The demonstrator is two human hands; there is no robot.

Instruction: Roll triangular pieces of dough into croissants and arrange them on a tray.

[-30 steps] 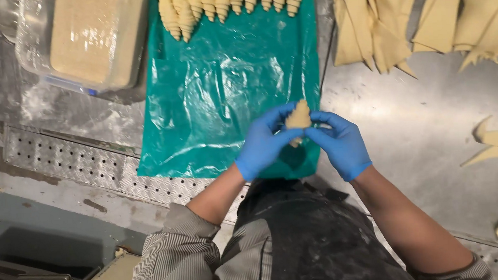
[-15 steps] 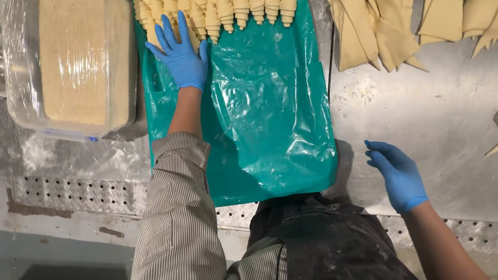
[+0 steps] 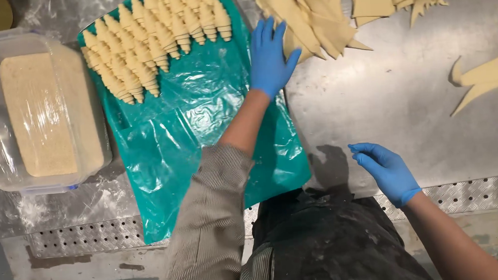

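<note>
Your left hand [image 3: 269,56] has swung from the rolled croissants [image 3: 148,42] to the dough triangles [image 3: 310,19], grip open, touching them; your right hand [image 3: 388,171] hovers open over the counter [image 3: 398,100].

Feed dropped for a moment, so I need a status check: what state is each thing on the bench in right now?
Left hand: gloved, open, fingers on the dough triangles.
Right hand: gloved, open, empty, above the steel table.
Rolled croissants: shaped, raw, in rows on the green sheet.
Dough triangles: flat, unrolled, overlapping in a pile.
Tub: covered with clear film, holding a pale block.
</note>
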